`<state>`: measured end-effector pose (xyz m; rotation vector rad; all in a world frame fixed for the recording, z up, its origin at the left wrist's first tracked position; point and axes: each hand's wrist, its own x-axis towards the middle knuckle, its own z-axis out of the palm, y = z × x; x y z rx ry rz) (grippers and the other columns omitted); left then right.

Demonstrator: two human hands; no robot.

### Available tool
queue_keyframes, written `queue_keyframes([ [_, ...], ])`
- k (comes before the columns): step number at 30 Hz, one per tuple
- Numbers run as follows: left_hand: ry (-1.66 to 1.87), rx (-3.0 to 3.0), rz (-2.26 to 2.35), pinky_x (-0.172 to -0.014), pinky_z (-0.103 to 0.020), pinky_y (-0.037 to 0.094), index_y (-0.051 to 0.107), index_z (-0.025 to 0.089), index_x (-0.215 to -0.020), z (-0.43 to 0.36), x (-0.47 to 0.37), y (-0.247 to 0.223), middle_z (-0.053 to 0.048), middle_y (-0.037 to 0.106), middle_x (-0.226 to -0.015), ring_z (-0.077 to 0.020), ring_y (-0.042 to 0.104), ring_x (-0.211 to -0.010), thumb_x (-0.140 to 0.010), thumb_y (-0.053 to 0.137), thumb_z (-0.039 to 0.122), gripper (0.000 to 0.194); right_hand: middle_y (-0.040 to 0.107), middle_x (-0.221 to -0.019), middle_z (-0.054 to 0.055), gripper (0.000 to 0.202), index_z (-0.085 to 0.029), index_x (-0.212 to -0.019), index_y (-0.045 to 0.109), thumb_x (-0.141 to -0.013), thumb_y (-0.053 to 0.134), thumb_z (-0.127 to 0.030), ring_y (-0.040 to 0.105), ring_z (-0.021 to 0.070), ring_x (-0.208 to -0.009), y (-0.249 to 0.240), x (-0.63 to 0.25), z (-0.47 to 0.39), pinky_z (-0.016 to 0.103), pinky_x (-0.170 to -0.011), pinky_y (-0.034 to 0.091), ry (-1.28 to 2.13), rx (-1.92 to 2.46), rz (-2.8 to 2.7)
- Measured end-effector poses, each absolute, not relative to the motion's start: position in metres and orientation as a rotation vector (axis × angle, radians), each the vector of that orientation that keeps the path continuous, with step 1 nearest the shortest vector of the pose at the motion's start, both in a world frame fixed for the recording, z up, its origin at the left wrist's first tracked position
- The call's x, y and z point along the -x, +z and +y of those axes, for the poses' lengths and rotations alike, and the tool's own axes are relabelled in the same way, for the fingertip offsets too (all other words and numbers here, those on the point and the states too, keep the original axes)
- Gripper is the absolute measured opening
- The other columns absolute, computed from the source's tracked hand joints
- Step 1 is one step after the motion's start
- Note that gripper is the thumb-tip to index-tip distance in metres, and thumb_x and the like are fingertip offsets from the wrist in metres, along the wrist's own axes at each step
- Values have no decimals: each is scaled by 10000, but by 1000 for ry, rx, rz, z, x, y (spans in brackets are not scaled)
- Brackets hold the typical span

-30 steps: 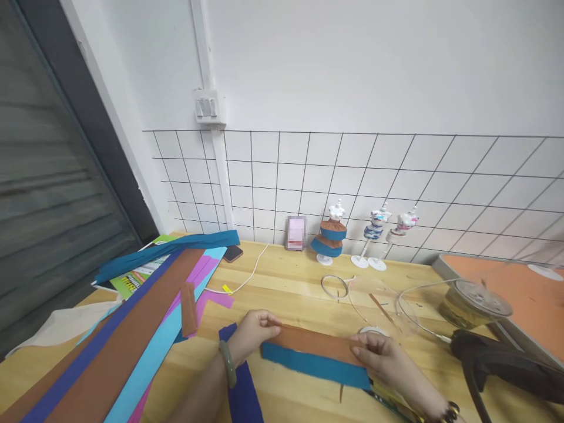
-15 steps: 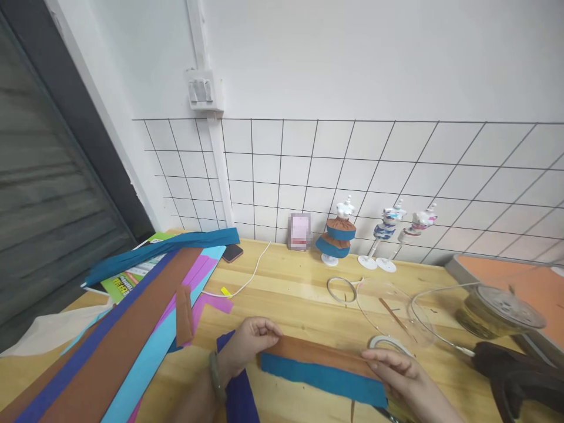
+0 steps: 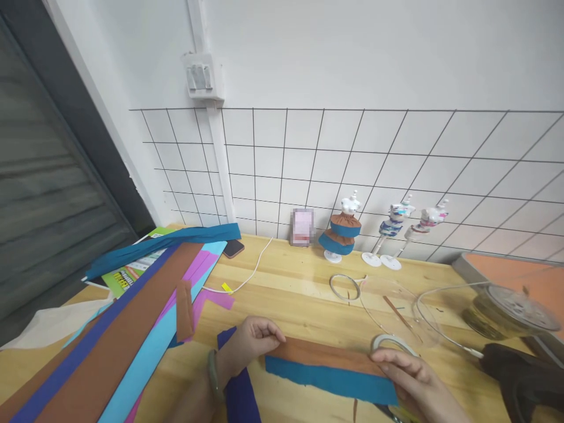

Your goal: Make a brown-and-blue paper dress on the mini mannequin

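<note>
A two-layer strip of crepe-like paper, brown above and blue below [image 3: 330, 379], is stretched between my hands over the wooden table. My left hand [image 3: 258, 341] pinches its upper left corner; a bracelet is on that wrist. At the upper right end, my right hand [image 3: 408, 373] pinches the brown edge. A dark purple strip [image 3: 240, 390] passes beneath my left wrist. Under my right hand lies a tool, mostly hidden, and a roll of white tape [image 3: 392, 342] sits just behind. Farther back stands a small mannequin [image 3: 346, 229] dressed in brown and blue tiers.
Long coloured strips [image 3: 145, 299] cover the table's left side, with a phone [image 3: 233, 248] behind them. Two more mannequins [image 3: 394, 226] stand back right. A wire ring [image 3: 345, 288], a clear spool [image 3: 513, 311] and a dark corded tool [image 3: 524, 373] lie on the right.
The view has shifted slightly. Both hands still pinch the brown and blue strip, which sits a little farther right in the picture, with my right hand slightly farther from my left.
</note>
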<state>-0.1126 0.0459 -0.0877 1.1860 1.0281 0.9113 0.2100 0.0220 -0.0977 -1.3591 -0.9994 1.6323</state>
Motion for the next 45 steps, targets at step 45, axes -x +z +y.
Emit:
queue_keyframes([
  [45,928,-1370,978,-624,-261,422,764,173,-758,43,121,-86,-69,681,-715,-165,574,-685,-708,688,368,215,589,-705,37,275,-219,-662,717,-609,746,-487,531,200,-681,-88,-204,21,266,-585,440,1402,1350,-1081],
])
